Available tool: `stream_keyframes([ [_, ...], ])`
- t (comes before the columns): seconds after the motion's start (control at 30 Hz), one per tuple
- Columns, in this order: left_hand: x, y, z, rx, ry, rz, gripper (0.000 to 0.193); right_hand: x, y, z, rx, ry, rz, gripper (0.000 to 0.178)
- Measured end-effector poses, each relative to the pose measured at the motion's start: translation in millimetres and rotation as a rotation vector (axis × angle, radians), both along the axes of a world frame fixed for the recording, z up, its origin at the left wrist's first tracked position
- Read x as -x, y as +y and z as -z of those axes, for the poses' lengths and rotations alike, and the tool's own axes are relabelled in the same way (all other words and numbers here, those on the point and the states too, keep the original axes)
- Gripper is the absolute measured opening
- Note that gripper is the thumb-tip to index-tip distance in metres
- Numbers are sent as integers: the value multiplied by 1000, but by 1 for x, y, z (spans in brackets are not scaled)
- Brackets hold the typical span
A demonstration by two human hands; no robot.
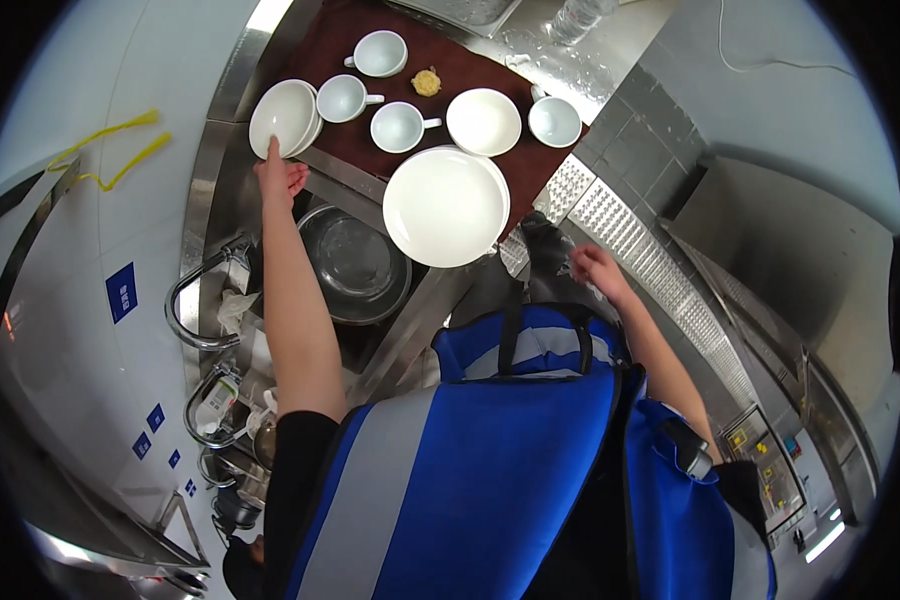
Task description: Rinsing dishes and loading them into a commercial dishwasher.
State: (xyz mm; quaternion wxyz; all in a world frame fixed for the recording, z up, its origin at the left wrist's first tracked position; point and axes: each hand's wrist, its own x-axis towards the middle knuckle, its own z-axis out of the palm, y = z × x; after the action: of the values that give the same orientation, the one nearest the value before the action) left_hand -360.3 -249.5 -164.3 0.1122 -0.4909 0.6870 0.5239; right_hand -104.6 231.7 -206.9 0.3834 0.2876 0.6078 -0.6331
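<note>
My left hand (pixel 282 180) reaches to a short stack of white bowls (pixel 282 112) at the left end of a brown cloth (pixel 310 55). One finger is stretched onto the top bowl near its rim; the other fingers are apart, off the bowl. My right hand (pixel 595 268) hangs at the right, away from the dishes, its fingers loosely curled with nothing visible in them. A stack of larger white plates (pixel 445 205) sits at the cloth's near edge. Behind it stand a white bowl (pixel 483 122) and several pale cups, including one cup (pixel 397 127) beside the plates.
A crumpled yellow scrubber (pixel 426 82) lies among the cups. Below my left hand is a sink holding a round dark basin (pixel 355 262), with a curved faucet (pixel 185 300) to its left. A clear bottle (pixel 578 18) and a metal tray (pixel 465 12) stand at the back.
</note>
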Motion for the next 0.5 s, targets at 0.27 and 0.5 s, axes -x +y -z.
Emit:
stream_keyframes([
  [0.27, -155, 86, 56, -221, 327, 243, 50, 94, -98, 5, -261, 316, -171, 59],
  [0.5, -163, 118, 72, -371, 317, -39, 48, 100, -149, 10, -472, 416, -52, 74],
])
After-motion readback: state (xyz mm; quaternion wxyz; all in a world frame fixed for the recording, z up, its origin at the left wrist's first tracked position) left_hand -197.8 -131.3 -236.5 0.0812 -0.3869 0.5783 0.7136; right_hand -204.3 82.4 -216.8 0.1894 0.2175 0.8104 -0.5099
